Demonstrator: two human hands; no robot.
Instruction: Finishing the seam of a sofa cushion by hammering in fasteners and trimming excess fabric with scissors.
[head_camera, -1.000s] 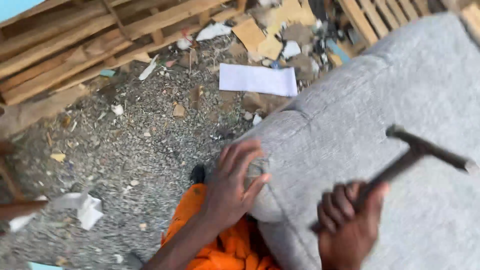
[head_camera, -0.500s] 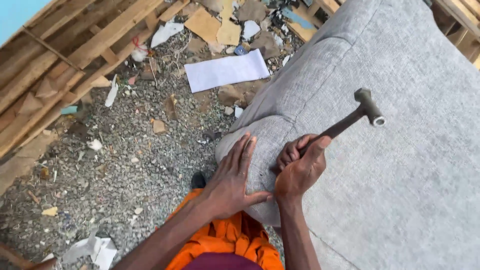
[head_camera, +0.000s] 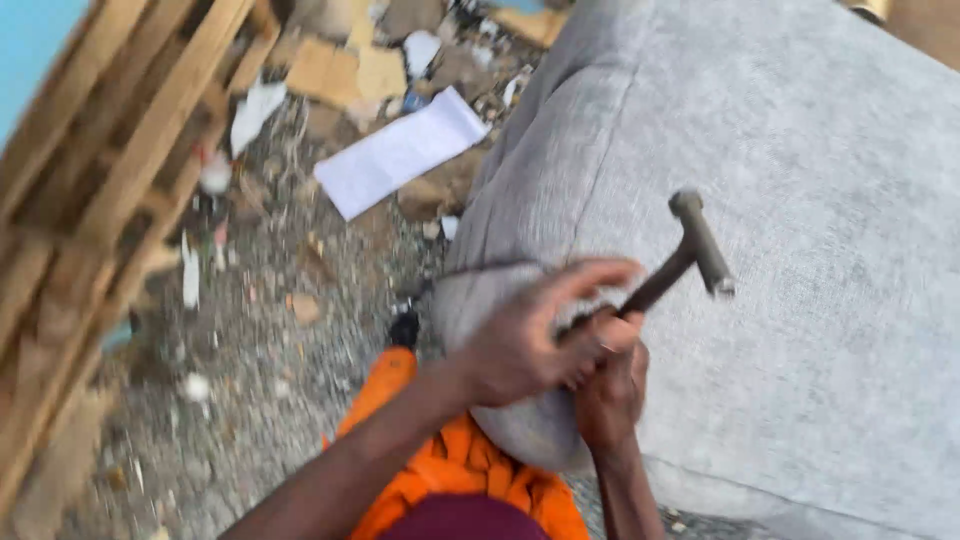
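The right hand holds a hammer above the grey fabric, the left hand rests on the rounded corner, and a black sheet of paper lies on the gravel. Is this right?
Not quite: in the head view the sheet of paper on the gravel is white, not black. The rest holds: the right hand holds the hammer above the grey fabric, and the left hand rests on its rounded corner.

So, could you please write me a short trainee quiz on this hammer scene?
1. True or false: the right hand grips the hammer by its handle.
2. What does the left hand rest on?
A. the wooden pallets
B. the grey upholstered piece
C. the white paper
3. Fill in: the ground beside the piece is covered in ____ and litter.

Key: 1 true; 2 B, at its rounded corner; 3 gravel.
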